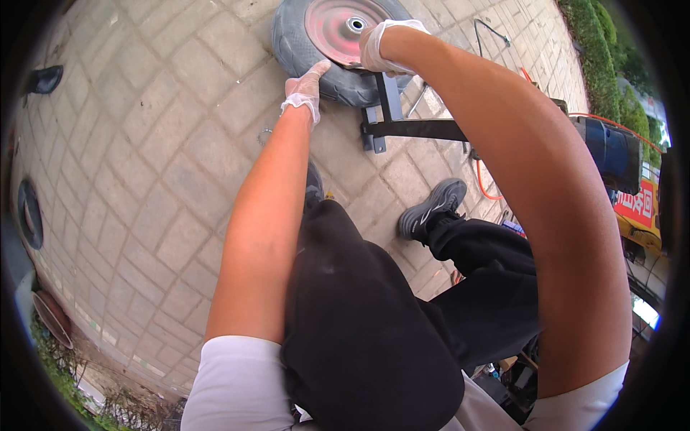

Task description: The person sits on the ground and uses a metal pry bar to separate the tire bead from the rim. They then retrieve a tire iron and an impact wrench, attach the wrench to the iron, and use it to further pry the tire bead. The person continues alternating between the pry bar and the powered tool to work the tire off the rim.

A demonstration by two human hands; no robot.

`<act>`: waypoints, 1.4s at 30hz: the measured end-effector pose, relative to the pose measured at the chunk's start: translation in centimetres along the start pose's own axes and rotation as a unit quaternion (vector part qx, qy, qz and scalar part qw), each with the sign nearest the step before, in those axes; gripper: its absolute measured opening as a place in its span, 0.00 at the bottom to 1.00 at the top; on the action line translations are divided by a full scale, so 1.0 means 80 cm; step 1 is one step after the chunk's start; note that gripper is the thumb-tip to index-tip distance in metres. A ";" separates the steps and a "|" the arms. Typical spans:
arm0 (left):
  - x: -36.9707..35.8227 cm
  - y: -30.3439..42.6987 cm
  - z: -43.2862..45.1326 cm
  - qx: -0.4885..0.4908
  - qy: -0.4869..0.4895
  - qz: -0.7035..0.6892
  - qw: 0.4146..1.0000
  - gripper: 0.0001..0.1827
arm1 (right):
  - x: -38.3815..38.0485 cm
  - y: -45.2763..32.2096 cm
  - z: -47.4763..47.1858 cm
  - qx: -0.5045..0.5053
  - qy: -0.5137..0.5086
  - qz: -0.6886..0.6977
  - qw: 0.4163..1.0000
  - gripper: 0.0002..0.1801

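Observation:
A wheel with a grey rubber tire (291, 46) and a worn red metal rim (329, 24) lies on the paving at the top of the view. My left hand (304, 89), in a thin whitish glove, rests at the tire's near edge, its fingertips on the sidewall. Gloved as well, my right hand (380, 51) is closed over the rim's right side, around what looks like a flat metal tool (353, 65), mostly hidden. Just below it, a dark metal frame (391, 102) with a long bar touches or overlaps the tire; the contact is hidden.
My shoe (434, 207) stands on the brick paving below the frame. An orange hose (481, 180) and a blue machine (609, 153) are at the right. A bent black rod (478, 35) lies beyond the wheel. Another tire (30, 214) is at the far left.

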State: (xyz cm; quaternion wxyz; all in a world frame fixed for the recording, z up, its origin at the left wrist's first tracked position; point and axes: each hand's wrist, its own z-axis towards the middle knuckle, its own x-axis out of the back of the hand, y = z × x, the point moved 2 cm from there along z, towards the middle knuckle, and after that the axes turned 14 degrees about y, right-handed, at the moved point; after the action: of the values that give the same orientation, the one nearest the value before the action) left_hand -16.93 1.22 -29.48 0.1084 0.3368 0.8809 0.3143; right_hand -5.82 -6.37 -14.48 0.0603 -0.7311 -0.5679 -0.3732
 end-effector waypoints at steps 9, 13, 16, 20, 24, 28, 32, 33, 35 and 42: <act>0.003 0.014 -0.021 0.007 0.013 0.019 1.000 0.54 | -0.080 -0.058 -0.086 -0.170 0.100 0.359 0.912 0.20; 0.005 0.012 -0.023 0.007 0.020 0.037 0.999 0.55 | -0.139 -0.135 -0.137 -0.350 0.233 0.656 0.628 0.22; 0.007 0.011 -0.022 0.006 0.001 0.034 0.999 0.56 | -0.158 -0.142 -0.129 -0.344 0.302 0.658 0.599 0.21; 0.011 0.018 -0.011 0.005 -0.026 0.003 1.000 0.59 | -0.130 -0.115 -0.107 -0.331 0.265 0.623 0.657 0.19; 0.014 0.024 0.000 0.011 -0.019 0.008 1.000 0.60 | -0.094 -0.080 -0.110 -0.367 0.060 0.783 0.499 0.23; 0.015 0.024 0.000 0.008 -0.028 0.021 0.999 0.60 | -0.100 -0.090 -0.101 -0.363 0.047 0.853 0.373 0.26; 0.016 0.020 0.002 0.014 -0.041 0.024 0.999 0.60 | -0.117 -0.167 -0.058 -0.393 0.281 0.775 0.407 0.22; 0.015 0.019 0.004 0.008 -0.037 0.029 0.999 0.60 | -0.121 -0.172 -0.055 -0.428 0.268 0.770 0.389 0.20; 0.016 0.016 0.009 0.007 -0.034 0.039 0.999 0.59 | -0.112 -0.171 -0.053 -0.420 0.294 0.751 0.416 0.17; 0.009 0.008 0.031 0.018 -0.056 0.025 0.998 0.53 | -0.071 -0.072 -0.084 -0.385 0.010 0.781 0.491 0.10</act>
State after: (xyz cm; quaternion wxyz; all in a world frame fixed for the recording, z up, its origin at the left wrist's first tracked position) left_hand -16.15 3.27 -30.96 0.1440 0.3776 0.8703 0.2815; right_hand -14.51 -12.25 -15.11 0.0459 -0.8222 0.4366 -0.3623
